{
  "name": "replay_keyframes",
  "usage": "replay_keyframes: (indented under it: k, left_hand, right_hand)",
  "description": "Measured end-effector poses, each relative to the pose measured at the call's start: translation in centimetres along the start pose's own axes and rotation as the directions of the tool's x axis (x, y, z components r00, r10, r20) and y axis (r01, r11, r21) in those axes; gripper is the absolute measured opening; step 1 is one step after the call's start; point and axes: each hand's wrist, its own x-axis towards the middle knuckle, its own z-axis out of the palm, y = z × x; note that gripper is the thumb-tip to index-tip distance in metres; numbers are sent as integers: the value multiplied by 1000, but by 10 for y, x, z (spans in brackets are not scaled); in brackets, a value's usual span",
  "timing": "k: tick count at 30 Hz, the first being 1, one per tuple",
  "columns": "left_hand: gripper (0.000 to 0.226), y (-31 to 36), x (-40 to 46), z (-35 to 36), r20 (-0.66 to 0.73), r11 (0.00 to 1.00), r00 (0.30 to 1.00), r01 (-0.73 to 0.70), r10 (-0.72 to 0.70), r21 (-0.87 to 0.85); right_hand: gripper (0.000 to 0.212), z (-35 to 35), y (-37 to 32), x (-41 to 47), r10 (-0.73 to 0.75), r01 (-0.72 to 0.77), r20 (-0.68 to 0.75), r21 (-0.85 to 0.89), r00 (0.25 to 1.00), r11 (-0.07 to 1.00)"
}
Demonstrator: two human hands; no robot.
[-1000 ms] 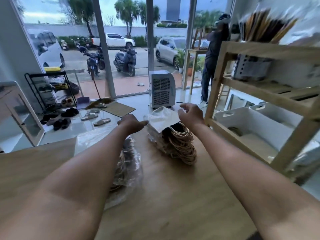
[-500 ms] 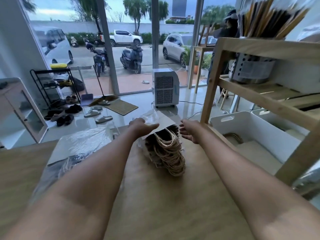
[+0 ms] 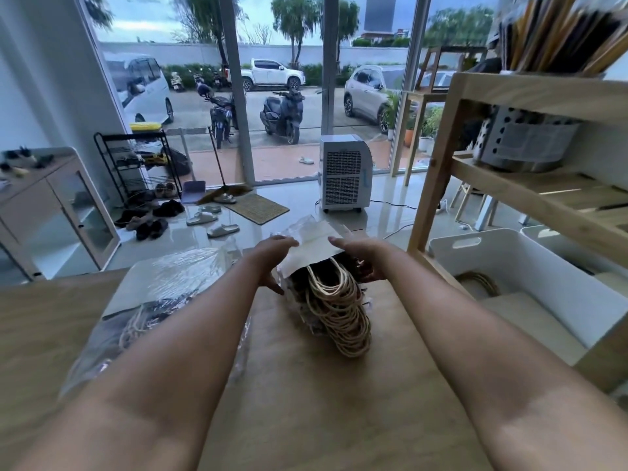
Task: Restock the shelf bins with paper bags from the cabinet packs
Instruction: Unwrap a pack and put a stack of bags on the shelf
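Note:
A pack of paper bags (image 3: 314, 248) in clear plastic lies on the wooden table (image 3: 306, 402), its rope handles (image 3: 339, 317) spilling toward me. My left hand (image 3: 272, 258) grips the pack's left side, fingers curled around the plastic. On the pack's right side, my right hand (image 3: 362, 258) holds it with curled fingers. A second plastic-wrapped pack (image 3: 159, 294) lies flat to the left. A white bin (image 3: 509, 266) on the wooden shelf's low level holds a few bags with handles.
The wooden shelf (image 3: 438, 164) stands at the right, with a grey holder (image 3: 523, 141) of long bags on its middle level. Beyond the table are a white air cooler (image 3: 345, 175), a shoe rack (image 3: 136, 164), a white cabinet (image 3: 51, 205) and glass doors.
Both hands came together around the pack's sides; the right hand, spread beside it half a second ago, now holds it. The view shifted left and down slightly.

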Motion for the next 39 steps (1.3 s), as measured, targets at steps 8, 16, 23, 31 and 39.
replay_keyframes:
  k: [8, 16, 23, 31, 39]
  left_hand:
    - [62, -16, 13, -6, 66, 968, 994, 95, -82, -233]
    - [64, -18, 13, -5, 140, 968, 984, 142, -114, -208]
    - [58, -22, 23, -8, 169, 963, 979, 154, -118, -219]
    - [68, -26, 30, -13, 178, 949, 977, 162, -116, -270]
    - [69, -29, 32, -12, 194, 961, 975, 154, -109, -232]
  right_hand:
    - [41, 3, -5, 2, 50, -52, -58, -29, 997, 998]
    - [42, 7, -10, -1, 152, -148, -1, 220, 988, 964]
    - [38, 8, -14, -12, 145, -153, 55, 191, 988, 970]
    - [37, 15, -17, -5, 14, -15, 15, 85, 1000, 996]
    - [27, 14, -17, -3, -4, -5, 77, 113, 997, 994]
